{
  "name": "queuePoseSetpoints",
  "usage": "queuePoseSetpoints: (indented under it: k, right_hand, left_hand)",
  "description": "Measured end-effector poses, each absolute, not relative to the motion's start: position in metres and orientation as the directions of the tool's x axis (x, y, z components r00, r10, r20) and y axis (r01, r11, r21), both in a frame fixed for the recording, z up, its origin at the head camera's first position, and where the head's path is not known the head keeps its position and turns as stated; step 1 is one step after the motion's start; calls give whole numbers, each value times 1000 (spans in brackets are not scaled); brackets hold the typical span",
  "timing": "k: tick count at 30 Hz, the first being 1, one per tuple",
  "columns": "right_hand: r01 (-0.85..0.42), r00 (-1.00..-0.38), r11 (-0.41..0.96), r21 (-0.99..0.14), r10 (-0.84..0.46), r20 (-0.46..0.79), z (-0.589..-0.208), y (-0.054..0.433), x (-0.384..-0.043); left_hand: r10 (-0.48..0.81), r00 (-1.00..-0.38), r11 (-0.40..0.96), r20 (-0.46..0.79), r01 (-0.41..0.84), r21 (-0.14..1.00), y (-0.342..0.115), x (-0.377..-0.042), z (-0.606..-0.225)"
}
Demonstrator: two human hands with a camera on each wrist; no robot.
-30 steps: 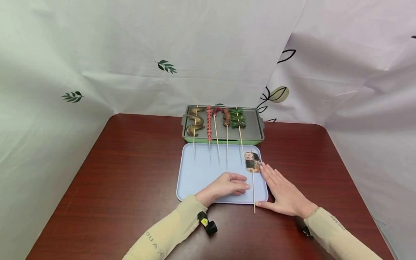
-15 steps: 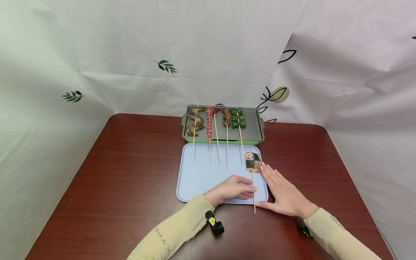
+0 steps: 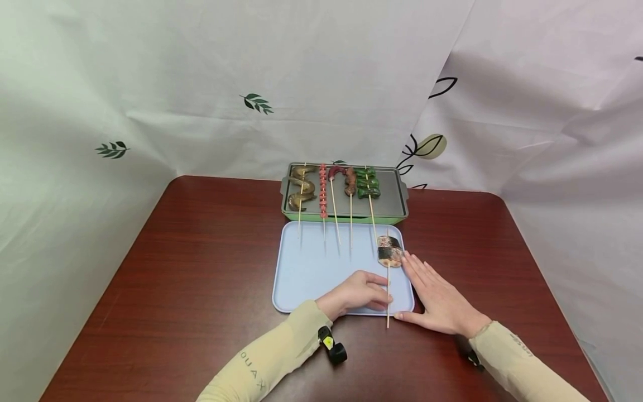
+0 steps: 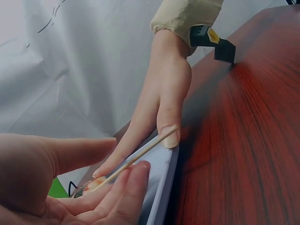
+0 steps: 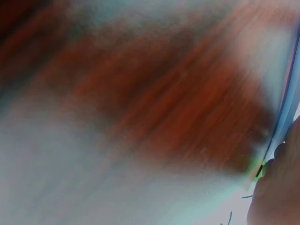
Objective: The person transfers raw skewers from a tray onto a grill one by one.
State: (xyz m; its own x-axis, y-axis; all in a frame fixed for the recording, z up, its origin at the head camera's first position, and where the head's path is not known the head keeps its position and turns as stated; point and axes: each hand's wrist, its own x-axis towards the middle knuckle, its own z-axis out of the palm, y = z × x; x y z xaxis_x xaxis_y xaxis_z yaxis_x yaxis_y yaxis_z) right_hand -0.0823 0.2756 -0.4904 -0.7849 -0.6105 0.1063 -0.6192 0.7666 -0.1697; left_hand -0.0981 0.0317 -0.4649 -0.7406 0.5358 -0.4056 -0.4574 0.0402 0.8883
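On the right part of a pale blue tray lies a fish skewer, two dark-skinned chunks on a thin wooden stick. Its bare end sticks out past the tray's front rim. My left hand is at this stick; in the left wrist view its fingers lie under the stick, while the thumb stands apart from it. With fingers spread, my right hand rests along the tray's right rim, its fingertips beside the fish and its thumb at the front corner. The right wrist view shows little beyond blurred table and part of that hand.
Behind the tray stands a green-sided grill pan. Chicken wings, a pink-red skewer, a dark red curled skewer, a brown meat skewer and green peppers lie on it, sticks reaching over the tray. White cloth hangs around the table.
My left hand has moved right to the fish skewer's stick. The skewer has shifted slightly left, mostly at its lower end. My right hand has stayed in place.
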Motion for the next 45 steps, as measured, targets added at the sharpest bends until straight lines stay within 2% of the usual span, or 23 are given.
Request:
queuePoseSetpoints:
  k: [17, 26, 45]
  right_hand:
    - [-636, -772, 755, -158, -625, 116, -488, 277, -87]
    - [-638, -770, 751, -172, -626, 125, -490, 277, -84]
    - [-638, -770, 751, -167, -624, 135, -493, 277, -81]
  left_hand:
    - [529, -755, -23, -386, -468, 883, 28, -81, -461]
    - [514, -776, -4, -366, -429, 903, 24, -78, -460]
    - [552, -771, -13, -317, -388, 921, 17, -70, -451]
